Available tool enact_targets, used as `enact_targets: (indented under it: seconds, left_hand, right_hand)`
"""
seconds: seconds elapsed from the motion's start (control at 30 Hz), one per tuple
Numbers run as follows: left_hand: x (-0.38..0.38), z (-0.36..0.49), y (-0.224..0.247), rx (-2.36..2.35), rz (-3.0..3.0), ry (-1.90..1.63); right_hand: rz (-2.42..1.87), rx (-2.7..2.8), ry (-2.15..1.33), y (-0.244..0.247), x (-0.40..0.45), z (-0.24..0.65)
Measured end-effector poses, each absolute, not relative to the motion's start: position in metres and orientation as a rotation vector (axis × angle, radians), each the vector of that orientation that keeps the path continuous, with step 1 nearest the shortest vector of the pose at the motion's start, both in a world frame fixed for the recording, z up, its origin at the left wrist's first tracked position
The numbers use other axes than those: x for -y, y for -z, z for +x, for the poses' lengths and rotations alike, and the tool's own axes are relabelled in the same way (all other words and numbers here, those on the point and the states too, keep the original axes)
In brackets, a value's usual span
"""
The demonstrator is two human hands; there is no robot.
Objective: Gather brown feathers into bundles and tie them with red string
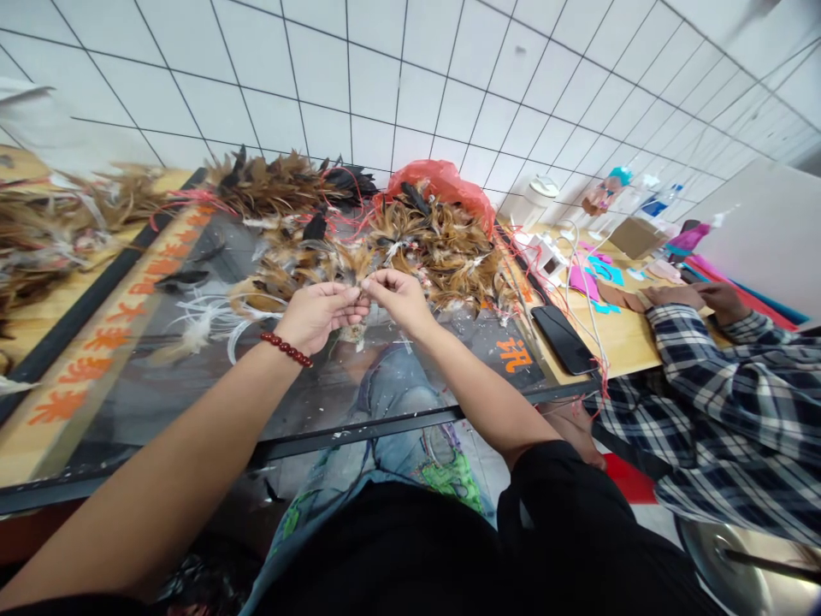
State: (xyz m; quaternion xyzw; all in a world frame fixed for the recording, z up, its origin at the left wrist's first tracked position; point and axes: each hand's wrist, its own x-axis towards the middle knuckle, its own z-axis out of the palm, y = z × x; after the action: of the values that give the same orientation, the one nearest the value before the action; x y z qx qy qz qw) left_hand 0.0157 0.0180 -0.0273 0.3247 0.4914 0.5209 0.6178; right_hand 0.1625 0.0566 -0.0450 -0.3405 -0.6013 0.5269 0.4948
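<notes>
Pinched closed, with the thumb and fingertips of both left hand (324, 313) and right hand (402, 299), on what looks like a small feather tuft (354, 267), partly hidden by the fingers. Holding it over the glass tabletop (218, 385), close in front of loose brown feathers (288, 263). Wearing a red bead bracelet (286, 349) on the left wrist. Facing a feather pile (449, 257) against a red plastic bag (445, 175), with black feathers (351, 186) farther left. Working near white strands (244, 318) and a pale feather (194, 334), both left of the hands. Sitting beside a person in a plaid shirt (718, 368), with a black phone (563, 340), pink cutouts (582, 282) and a cardboard box (638, 237) also to the right.
</notes>
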Motion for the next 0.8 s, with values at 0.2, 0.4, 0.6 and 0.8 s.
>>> enact_targets:
  seconds: [0.2, 0.4, 0.6, 0.8]
  left_hand:
    - [-0.0188, 0.0152, 0.0282, -1.105, 0.694, -1.193]
    - [-0.0198, 0.0140, 0.0317, -1.055, 0.695, -1.192]
    - [-0.0202, 0.0124, 0.0336, -1.039, 0.693, -1.195]
    - [-0.0187, 0.0122, 0.0338, -1.028, 0.783, -1.086]
  right_hand:
    - [-0.871, 1.414, -1.250, 0.0483, -0.0624, 0.1661]
    - [-0.823, 1.405, -1.308, 0.0512, -0.0607, 0.1616]
    - [-0.888, 1.386, -1.273, 0.0548, -0.0619, 0.1608]
    - [-0.854, 1.374, -1.324, 0.0535, -0.0625, 0.1611]
